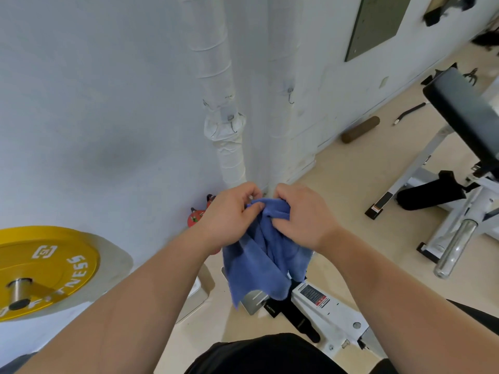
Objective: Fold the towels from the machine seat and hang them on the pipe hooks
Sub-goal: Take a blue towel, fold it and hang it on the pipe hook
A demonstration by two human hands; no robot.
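A blue towel (259,263) hangs bunched in front of me, its lower part drooping toward the floor. My left hand (229,215) pinches its top edge from the left. My right hand (302,214) grips the same top edge from the right, fingers curled into the cloth. Both hands meet close together below the white wrapped pipe (216,85). One small metal hook (232,122) sits on the pipe's joint above my hands. A second hook (290,94) is on the wall column to the right.
A yellow weight plate (46,268) on a bar juts in at the left. A white machine frame (324,306) stands below the towel. Another white machine with a black pad (464,112) is at the right. A red kettlebell (195,215) sits by the wall.
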